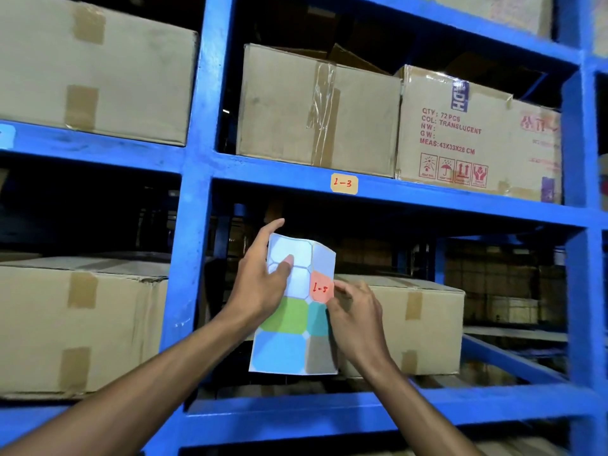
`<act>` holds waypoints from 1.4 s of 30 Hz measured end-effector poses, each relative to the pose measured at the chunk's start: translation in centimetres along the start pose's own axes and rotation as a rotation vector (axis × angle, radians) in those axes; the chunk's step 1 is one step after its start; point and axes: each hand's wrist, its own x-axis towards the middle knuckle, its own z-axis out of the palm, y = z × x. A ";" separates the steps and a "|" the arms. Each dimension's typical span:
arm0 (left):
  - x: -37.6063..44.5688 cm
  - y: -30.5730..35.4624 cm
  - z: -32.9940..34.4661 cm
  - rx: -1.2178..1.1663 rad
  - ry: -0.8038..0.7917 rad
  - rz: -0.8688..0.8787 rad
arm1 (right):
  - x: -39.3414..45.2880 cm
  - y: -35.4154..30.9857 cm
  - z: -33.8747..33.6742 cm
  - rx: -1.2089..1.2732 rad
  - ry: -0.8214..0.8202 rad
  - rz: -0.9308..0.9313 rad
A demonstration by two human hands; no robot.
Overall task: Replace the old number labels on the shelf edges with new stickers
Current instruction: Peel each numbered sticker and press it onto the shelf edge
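Observation:
A sticker sheet point(286, 350) with green, teal, blue and brown stickers and blank peeled spots is held upright in front of the blue shelving. My left hand point(260, 278) grips its upper left, thumb pressed on the front. My right hand point(355, 320) pinches the right edge of an orange sticker point(319, 287) marked "1-5", which still lies on the sheet. Above, a pale orange label point(343, 183) reading "1-3" is stuck on the blue shelf edge point(427, 195).
Cardboard boxes point(316, 110) fill the shelves above and below, one printed with red text point(460, 130). A blue upright post point(194, 192) stands left of the sheet, another at the far right point(579, 159). A lower shelf beam point(296, 413) runs under my arms.

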 end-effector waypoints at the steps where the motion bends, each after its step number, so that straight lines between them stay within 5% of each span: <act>1: -0.5 0.0 0.0 0.004 0.001 0.000 | -0.4 -0.1 -0.1 0.031 -0.003 0.034; 9: -3.1 -0.5 0.6 0.152 0.042 -0.067 | -2.3 0.7 -0.6 0.019 0.010 0.104; 13: -3.5 -2.1 1.6 0.209 0.086 -0.289 | -3.4 1.6 -1.2 0.029 0.021 -0.055; 19: -4.5 -5.6 3.7 0.229 0.128 -0.413 | -5.0 5.1 -2.3 0.285 0.054 -0.070; 25: -9.2 -8.8 6.2 0.465 -0.123 -0.167 | -6.3 14.0 -2.1 0.344 -0.083 0.129; 31: -14.8 -11.7 7.6 0.647 -0.350 -0.109 | -9.2 20.6 0.0 0.194 -0.277 0.217; 36: -17.7 -13.3 8.7 0.900 -0.634 -0.090 | -9.8 22.5 1.0 0.203 -0.310 0.225; 42: -18.7 -13.9 10.3 1.038 -0.736 -0.021 | -9.6 23.1 1.8 0.232 -0.283 0.230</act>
